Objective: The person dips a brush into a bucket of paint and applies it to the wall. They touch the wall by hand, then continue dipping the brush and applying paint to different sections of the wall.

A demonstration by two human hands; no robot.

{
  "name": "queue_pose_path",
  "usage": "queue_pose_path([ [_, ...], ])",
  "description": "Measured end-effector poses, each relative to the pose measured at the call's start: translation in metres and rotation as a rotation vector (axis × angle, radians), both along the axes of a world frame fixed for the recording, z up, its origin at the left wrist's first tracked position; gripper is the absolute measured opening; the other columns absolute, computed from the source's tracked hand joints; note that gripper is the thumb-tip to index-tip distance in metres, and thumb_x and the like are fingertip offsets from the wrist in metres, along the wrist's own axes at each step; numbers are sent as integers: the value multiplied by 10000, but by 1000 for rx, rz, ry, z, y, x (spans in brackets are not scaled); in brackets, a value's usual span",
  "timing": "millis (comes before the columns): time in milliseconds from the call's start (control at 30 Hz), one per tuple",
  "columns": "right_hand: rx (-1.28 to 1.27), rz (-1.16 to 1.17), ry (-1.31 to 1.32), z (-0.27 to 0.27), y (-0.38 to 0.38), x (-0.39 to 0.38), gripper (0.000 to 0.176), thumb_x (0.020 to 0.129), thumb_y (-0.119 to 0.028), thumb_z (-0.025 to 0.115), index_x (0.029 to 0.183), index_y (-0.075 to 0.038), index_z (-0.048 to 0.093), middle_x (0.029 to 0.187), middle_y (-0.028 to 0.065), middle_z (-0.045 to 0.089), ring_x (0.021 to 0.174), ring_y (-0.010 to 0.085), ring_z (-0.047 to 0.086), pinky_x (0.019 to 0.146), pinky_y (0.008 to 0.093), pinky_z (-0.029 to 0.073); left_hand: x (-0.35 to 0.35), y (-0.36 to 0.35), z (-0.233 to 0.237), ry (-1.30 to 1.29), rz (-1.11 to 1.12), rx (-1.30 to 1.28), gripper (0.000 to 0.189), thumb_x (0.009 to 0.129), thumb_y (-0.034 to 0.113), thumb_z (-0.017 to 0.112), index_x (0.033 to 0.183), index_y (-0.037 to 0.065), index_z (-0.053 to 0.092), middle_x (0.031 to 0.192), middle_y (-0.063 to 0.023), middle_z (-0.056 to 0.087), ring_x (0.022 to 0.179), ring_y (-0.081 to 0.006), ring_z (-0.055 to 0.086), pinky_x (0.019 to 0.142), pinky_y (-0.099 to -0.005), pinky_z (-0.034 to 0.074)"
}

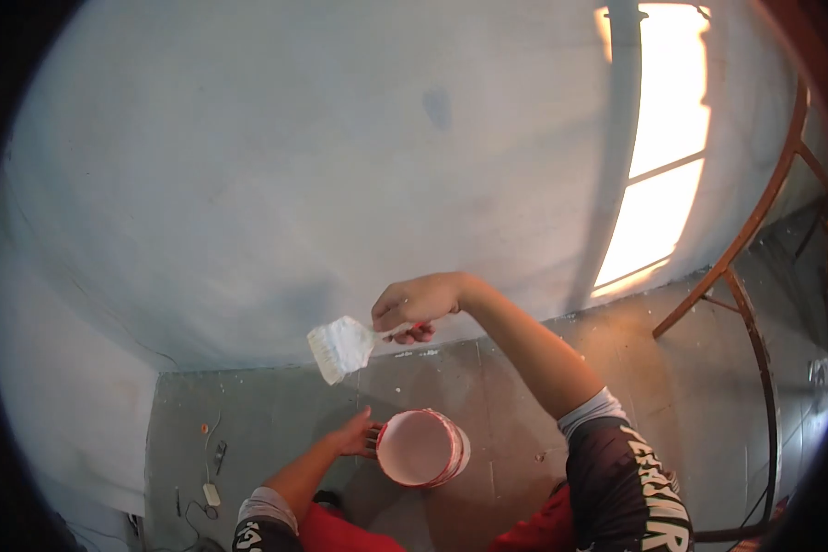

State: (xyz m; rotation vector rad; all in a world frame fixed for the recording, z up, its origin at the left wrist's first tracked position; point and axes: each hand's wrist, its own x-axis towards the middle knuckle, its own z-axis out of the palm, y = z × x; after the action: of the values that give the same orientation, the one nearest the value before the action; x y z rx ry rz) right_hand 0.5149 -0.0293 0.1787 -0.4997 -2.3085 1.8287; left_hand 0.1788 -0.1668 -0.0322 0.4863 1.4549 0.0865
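My right hand [418,302] is closed around the handle of a wide paintbrush [342,348], in front of the wall. White paint coats the brush head, which points left and slightly down; a bit of red shows at the handle. Below it, my left hand [357,434] grips the left side of a paint bucket [463,451], thumb up near the rim and fingers partly hidden behind the bucket. The bucket is white with red on its outside and rim, and its pale inside faces me.
A pale wall [248,184] fills the view ahead, with bright window light [658,184] at right. A brown metal frame [754,225] stands on the right. On the grey tiled floor [276,405] at left lie a white power strip [212,495], a cord and small tools.
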Motion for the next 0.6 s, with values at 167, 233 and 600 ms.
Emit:
queue_pose_path([
  [167, -180, 72, 166, -25, -8, 0, 233, 955, -236, 505, 884, -27, 580, 671, 27, 554, 508, 100, 489, 474, 252, 403, -1, -28, 11, -26, 217, 30, 847, 949, 714, 230, 1440, 42, 391, 1469, -205, 394, 1355, -373, 372, 1076, -580, 340],
  [233, -224, 111, 198, -35, -7, 0, 237, 956, -240, 505, 880, -28, 580, 671, 26, 554, 509, 98, 488, 472, 252, 399, 1, -35, 15, -14, 197, 35, 849, 951, 709, 232, 1448, 38, 383, 1473, -209, 388, 1356, -380, 369, 1081, -583, 333],
  [600, -369, 160, 223, -73, -1, -23, 285, 964, -261, 516, 898, 0, 611, 650, 14, 527, 498, 85, 445, 448, 246, 360, 47, -111, 0, 334, 521, 369, 755, 964, 680, 282, 1379, 75, 461, 1269, -122, 590, 1211, -268, 534, 955, -532, 450],
])
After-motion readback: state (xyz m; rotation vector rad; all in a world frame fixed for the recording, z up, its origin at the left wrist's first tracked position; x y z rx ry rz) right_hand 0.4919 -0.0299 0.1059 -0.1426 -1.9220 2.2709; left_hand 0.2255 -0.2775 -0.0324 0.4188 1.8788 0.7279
